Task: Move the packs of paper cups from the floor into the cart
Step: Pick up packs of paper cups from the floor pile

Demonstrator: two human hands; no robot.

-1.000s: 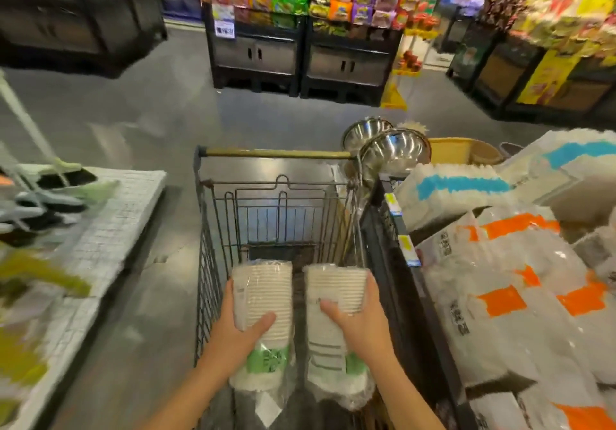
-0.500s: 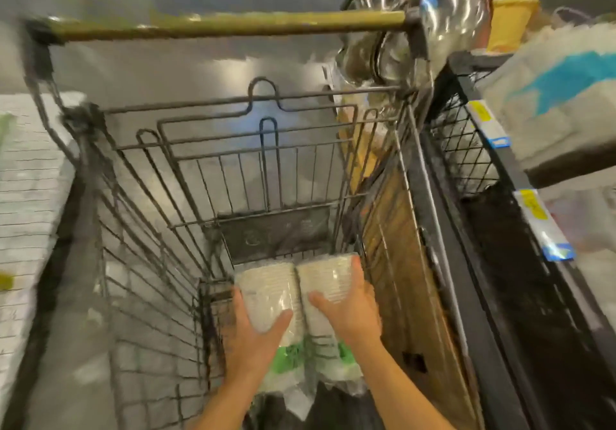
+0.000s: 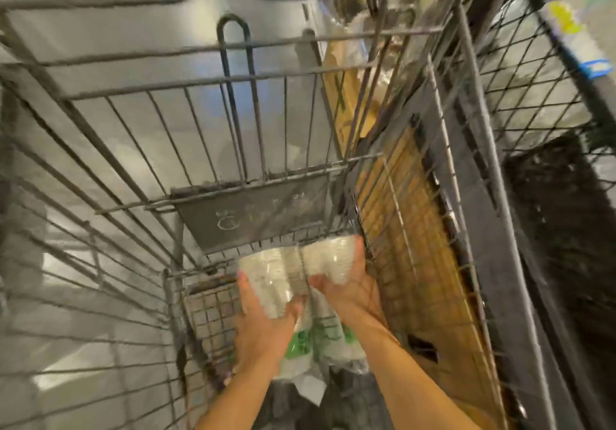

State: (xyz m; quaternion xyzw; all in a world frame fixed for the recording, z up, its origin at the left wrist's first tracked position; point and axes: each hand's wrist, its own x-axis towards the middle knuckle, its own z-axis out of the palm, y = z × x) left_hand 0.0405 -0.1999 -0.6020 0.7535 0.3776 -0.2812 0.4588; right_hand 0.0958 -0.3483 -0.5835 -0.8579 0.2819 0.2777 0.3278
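Open room above both hands inside cart (image 3: 233, 83). Left of left hand (image 3: 263, 326): strip of mesh floor (image 3: 210, 313), then wire wall. Right hand (image 3: 353, 293) just beside right wire wall; wooden board (image 3: 416, 246), black rack (image 3: 493, 263) beyond it. Ahead, dark plate (image 3: 253, 216) blocks. Cup packs (image 3: 276, 279) fill gap between hands.

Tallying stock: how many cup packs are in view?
2, side by side in the cart: left pack in left hand, right pack in right hand. More may be hidden.
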